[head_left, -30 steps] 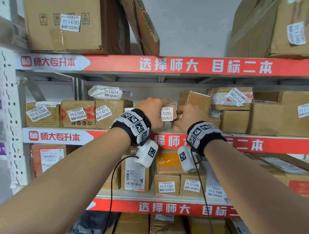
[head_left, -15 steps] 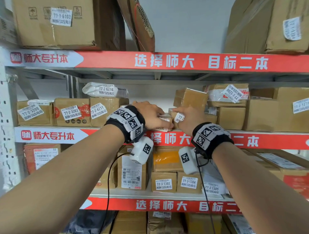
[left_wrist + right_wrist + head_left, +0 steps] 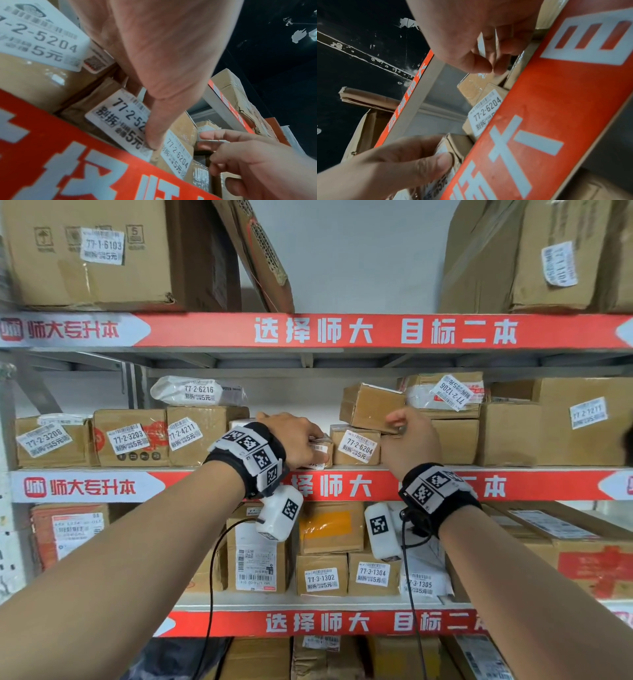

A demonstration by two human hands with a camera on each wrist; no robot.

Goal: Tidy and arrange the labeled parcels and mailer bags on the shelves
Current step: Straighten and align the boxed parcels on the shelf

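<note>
Two hands: left hand (image 3: 294, 440) grips small parcel (image 3: 320, 451); right hand (image 3: 409, 441) loose.

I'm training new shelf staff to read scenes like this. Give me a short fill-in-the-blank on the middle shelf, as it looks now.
1. The left hand grips a small parcel directly left of the box labeled 77-2-____.
2. The white mailer bag reads 77-2-____.
3. The tilted box rests on top of the box labeled 77-2-____.

Missing: 6204; 6216; 6204
</note>
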